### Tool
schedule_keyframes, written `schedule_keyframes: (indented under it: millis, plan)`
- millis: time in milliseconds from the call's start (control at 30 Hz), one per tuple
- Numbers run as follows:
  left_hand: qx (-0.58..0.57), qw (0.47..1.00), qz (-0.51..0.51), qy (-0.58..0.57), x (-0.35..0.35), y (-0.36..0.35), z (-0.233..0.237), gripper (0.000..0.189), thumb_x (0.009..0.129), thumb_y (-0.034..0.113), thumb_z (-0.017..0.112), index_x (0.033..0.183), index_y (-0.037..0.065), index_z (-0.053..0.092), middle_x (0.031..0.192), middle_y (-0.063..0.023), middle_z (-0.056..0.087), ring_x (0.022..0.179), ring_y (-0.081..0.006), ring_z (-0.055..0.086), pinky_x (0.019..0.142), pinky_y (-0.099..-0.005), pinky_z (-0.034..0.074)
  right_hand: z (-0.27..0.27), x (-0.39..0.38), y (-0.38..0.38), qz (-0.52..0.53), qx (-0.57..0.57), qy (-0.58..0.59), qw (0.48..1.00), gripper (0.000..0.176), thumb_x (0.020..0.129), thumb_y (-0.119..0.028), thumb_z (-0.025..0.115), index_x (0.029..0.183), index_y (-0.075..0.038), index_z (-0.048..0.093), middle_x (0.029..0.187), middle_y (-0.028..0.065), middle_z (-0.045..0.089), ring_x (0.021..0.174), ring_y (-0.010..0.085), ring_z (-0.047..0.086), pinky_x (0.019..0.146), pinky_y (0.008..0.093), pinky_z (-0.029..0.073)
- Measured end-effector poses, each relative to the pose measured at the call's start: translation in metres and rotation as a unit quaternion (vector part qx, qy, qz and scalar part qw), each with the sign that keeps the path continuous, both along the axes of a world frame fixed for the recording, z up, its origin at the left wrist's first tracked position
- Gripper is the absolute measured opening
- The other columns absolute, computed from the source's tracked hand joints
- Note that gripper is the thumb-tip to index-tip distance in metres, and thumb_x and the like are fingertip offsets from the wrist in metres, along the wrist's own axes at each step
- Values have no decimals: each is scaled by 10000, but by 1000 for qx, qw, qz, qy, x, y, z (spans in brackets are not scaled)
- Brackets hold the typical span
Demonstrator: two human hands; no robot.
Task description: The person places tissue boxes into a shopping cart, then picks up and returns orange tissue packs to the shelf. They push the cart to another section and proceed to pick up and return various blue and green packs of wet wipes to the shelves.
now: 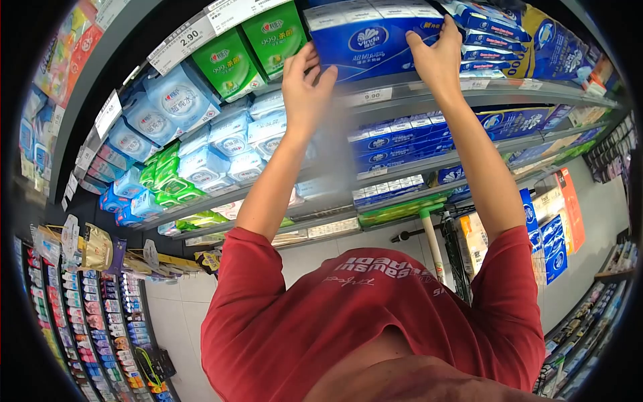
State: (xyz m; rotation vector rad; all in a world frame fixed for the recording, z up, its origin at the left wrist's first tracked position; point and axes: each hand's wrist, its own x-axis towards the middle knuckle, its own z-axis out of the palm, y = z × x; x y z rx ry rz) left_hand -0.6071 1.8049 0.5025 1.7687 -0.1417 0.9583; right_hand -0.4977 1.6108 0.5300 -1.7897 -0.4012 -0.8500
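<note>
Closest to the camera, in the head view, is my red shirt (362, 301), its lettering upside down from up here. Beyond it my bare arms stretch up to the shelf (406, 93), where a blue Vinda pack (365, 48) sits between my hands, its front facing me. My right hand (435, 50) has its thumb laid on that front and its fingers spread around the right end, so it has hold there. My left hand (308, 79) is at the lower left corner, fingers half curled and thumb held apart (whether they grip the pack, I can't tell). Just left of it stand green packs (228, 63); right of my right hand, smaller blue packs (492, 40) lie stacked. Below the pack, a price tag (374, 96) reads 9.90.
</note>
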Motion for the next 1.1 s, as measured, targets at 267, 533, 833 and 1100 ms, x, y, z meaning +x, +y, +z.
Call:
schedule_keyframes:
  millis: [267, 533, 833, 1100]
  plan:
    - [96, 991, 94, 24, -4, 2, -15, 546, 775, 52, 748, 1270, -39, 538, 1139, -144, 593, 963, -215, 599, 829, -319, 509, -26, -52, -16, 121, 137, -54, 982, 595, 799, -42, 643, 1326, 66, 388, 1245, 236, 488, 1166, 291, 520, 1068, 395, 380]
    - [162, 961, 138, -175, -23, -14, -7, 218, 868, 42, 714, 1043, -55, 627, 951, -92, 673, 841, -137, 609, 772, -265, 489, -16, -69, -32, 220, 296, -139, 919, 562, 804, -63, 640, 1286, 76, 386, 861, 153, 591, 922, 151, 618, 822, 312, 518]
    - [111, 927, -138, -331, -45, -31, -40, 708, 735, 174, 856, 1277, -55, 461, 1226, -218, 577, 1070, -297, 605, 942, -440, 526, -35, -155, -126, 46, 300, -191, 933, 470, 731, -95, 725, 1132, -8, 497, 1035, 133, 636, 974, 202, 628, 867, 325, 493]
    - [-64, 935, -332, 110, -51, -183, -74, 791, 783, 52, 743, 1432, -29, 298, 1393, -165, 409, 1257, -260, 431, 1045, -387, 382, -143, -249, -231, -36, 273, 96, 957, 911, 795, -259, 796, 1501, -32, 267, 1294, 152, 555, 1213, 216, 525, 999, 339, 431]
